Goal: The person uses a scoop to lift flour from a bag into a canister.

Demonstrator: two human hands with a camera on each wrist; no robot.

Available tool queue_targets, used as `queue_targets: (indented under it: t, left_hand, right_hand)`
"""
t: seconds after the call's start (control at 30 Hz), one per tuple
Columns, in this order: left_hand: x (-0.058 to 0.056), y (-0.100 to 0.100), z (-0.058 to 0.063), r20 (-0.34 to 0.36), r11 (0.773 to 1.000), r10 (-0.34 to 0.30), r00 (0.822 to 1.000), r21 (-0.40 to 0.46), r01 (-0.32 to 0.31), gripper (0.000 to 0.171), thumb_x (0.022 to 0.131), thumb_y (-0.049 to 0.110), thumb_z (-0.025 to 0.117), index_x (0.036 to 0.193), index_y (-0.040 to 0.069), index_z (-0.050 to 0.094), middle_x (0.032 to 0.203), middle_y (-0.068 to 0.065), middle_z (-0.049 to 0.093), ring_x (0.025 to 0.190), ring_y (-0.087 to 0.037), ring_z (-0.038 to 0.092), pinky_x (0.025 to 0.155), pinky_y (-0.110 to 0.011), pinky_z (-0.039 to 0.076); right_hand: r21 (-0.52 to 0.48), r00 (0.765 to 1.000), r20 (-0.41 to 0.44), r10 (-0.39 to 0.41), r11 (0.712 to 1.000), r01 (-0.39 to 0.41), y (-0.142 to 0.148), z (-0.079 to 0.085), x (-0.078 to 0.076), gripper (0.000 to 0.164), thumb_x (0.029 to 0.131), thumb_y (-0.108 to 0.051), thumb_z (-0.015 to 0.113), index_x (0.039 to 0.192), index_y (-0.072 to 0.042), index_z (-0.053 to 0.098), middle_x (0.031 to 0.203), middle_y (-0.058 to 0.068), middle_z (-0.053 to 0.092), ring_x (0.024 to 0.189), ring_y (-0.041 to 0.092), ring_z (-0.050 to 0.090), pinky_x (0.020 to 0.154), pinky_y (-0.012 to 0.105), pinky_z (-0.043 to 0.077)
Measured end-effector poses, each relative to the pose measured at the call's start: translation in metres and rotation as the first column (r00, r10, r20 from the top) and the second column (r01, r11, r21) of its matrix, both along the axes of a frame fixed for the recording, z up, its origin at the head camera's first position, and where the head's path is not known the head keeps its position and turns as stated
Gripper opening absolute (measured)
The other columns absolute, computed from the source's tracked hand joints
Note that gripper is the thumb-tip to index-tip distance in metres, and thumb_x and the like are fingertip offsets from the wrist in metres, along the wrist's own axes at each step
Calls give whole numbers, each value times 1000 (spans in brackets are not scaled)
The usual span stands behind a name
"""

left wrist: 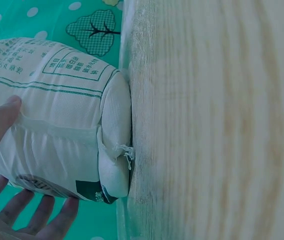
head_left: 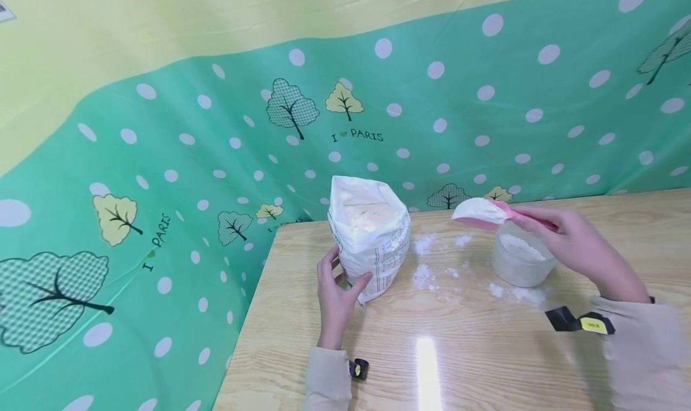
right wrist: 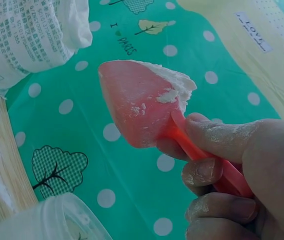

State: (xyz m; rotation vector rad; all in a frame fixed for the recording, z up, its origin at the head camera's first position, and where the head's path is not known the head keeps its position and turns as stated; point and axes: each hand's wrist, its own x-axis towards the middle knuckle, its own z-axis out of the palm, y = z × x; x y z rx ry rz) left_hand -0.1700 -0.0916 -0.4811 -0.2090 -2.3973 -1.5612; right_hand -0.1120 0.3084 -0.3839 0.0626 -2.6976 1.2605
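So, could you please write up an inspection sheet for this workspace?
Surface: wooden table, with white powder spilled between bag and tub and in front of the tub.
Job's things: bag upright, open at the top; scoop raised, heaped with powder; tub open, some powder inside.
Clutter: nothing seen beyond the spills.
Hands: left hand holds the bag; right hand grips the scoop.
Cables: nothing seen.
Surroundings: green and yellow printed cloth behind the table.

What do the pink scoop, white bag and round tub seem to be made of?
Pink scoop: probably plastic, smooth, evenly coloured.
White bag: likely woven cloth or synthetic, matte, with frayed threads.
Round tub: smooth, translucent, perhaps plastic, possibly glass.
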Motion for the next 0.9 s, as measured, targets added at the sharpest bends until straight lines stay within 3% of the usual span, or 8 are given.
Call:
queue_targets:
  t: [0.07, 0.2, 0.37, 0.43, 0.6, 0.73, 0.9]
  left_hand:
    - [0, 1, 0, -2, 1000, -3, 1000, 2, 3, 85, 77, 35, 85, 147, 21, 38, 141, -2, 42, 132, -28, 46, 102, -40, 52]
    - [0, 1, 0, -5, 1000, 3, 1000, 2, -3, 85, 77, 35, 86, 146, 22, 39, 140, -3, 42, 131, -29, 47, 101, -40, 53]
    - [-1, 0, -2, -16, 1000, 11, 1000, -12, -11, 85, 77, 36, 86, 146, 21, 39, 140, -4, 43, 131, -29, 48, 101, -41, 53]
    - [-1, 0, -2, -17, 1000, 13, 1000, -15, -13, 85, 76, 37, 86, 146, 20, 39, 140, -4, 43, 130, -29, 48, 101, -41, 53]
    - [-1, 1, -1, -20, 1000, 10, 1000, -12, -11, 86, 76, 37, 86, 146, 21, 39, 141, -4, 43, 131, -29, 48, 101, -41, 53]
    - [-1, 1, -1, -25, 1000, 5, 1000, -4, -5, 86, 76, 36, 86, 146, 22, 39, 141, -4, 43, 131, -29, 48, 101, -41, 53]
    - [-1, 0, 1, -28, 1000, 4, 1000, 7, -4, 86, 76, 33, 87, 146, 22, 40, 140, -5, 43, 130, -30, 48, 100, -42, 54]
  right_hand:
    - [-12, 1000, 2, -9, 1000, 9, 4, -1, 2, 45, 99, -33, 62, 138, -10, 59, 136, 22, 58, 97, -24, 43, 74, -5, 39]
    - [-19, 1000, 5, -21, 1000, 21, 10, -4, 7, 45, 99, -33, 61, 139, -12, 58, 138, 21, 57, 99, -23, 43, 73, -3, 39]
    - [-22, 999, -8, -43, 999, 42, 18, -8, 10, 44, 100, -31, 60, 138, -11, 59, 127, -15, 60, 95, -18, 47, 66, 3, 40]
    - [-23, 999, -8, -46, 999, 46, 20, -10, 11, 43, 100, -30, 60, 138, -10, 59, 128, -13, 61, 94, -19, 47, 66, 3, 40]
    - [-15, 997, 45, -61, 998, 62, 24, -11, 14, 48, 101, -36, 56, 141, -9, 56, 139, 26, 54, 92, -17, 44, 62, 7, 39]
    - [7, 992, 89, -88, 996, 87, 30, -14, 17, 53, 101, -42, 54, 141, -8, 55, 139, 28, 54, 89, -20, 40, 62, 5, 38]
    - [30, 993, 72, -98, 995, 96, 38, -18, 17, 52, 101, -39, 56, 138, -4, 57, 134, 29, 57, 87, -24, 39, 60, 4, 39]
